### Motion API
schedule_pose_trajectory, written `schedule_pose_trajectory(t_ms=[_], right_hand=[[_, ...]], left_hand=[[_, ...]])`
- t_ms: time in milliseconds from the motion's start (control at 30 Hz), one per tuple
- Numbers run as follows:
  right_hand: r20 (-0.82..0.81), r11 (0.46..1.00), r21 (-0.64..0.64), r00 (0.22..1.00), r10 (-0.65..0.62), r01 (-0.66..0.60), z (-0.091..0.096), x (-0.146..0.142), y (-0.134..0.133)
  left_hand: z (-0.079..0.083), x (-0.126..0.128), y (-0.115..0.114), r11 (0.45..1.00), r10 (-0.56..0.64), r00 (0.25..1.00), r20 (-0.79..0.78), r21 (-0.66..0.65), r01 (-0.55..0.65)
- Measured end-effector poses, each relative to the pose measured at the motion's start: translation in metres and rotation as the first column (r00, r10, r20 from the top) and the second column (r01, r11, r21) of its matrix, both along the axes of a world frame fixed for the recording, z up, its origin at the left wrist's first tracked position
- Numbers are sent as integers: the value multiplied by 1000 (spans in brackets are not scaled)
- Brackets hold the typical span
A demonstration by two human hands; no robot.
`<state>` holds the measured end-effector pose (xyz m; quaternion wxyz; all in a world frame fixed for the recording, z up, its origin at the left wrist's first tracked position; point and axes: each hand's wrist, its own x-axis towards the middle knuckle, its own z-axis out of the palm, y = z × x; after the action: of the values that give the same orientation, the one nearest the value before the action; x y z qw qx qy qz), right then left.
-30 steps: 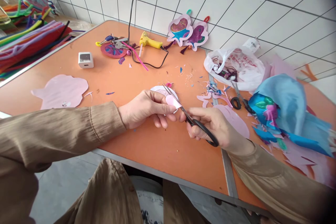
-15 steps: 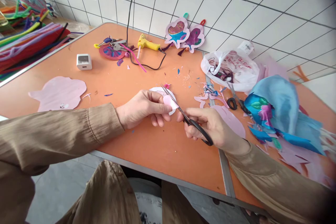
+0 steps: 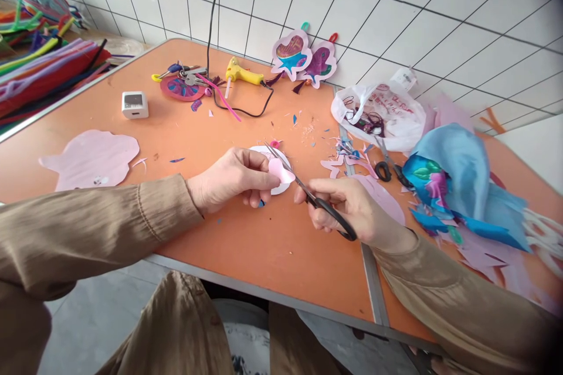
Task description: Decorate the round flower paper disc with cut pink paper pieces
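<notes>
Between the thumb and fingers of my left hand (image 3: 235, 181) is a small pink piece of felt or paper (image 3: 280, 171), its edge curling up. My right hand (image 3: 347, 208) has its fingers in the black handles of a pair of scissors (image 3: 323, 206). The blades point up and left, right against the pink piece; how far apart they are is hard to make out. Behind the left fingers lies a white round piece (image 3: 281, 188), partly hidden. A small pink ring (image 3: 275, 144) rests just beyond the blade tips.
A yellow glue gun (image 3: 244, 73) with its cord, keys (image 3: 190, 75) and a white cube-shaped adapter (image 3: 135, 104) lie toward the back. Pink cut-out (image 3: 94, 158) at left. On the right are a plastic bag (image 3: 396, 111), second scissors (image 3: 385, 167), scraps and blue fabric (image 3: 461, 158).
My left hand has shifted slightly left with the pink piece, which now shows more of its surface beside the blades. The whole view has drifted a little.
</notes>
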<state>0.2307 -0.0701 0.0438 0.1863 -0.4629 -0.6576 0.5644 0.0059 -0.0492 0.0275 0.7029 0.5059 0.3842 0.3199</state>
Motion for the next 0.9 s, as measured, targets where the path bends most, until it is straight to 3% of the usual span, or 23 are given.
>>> schedule_pose_trajectory(t_ms=[900], right_hand=[[10, 999, -39, 1000, 14, -14, -3, 6, 6]], left_hand=[[0, -2, 4, 997, 46, 995, -84, 58, -41]])
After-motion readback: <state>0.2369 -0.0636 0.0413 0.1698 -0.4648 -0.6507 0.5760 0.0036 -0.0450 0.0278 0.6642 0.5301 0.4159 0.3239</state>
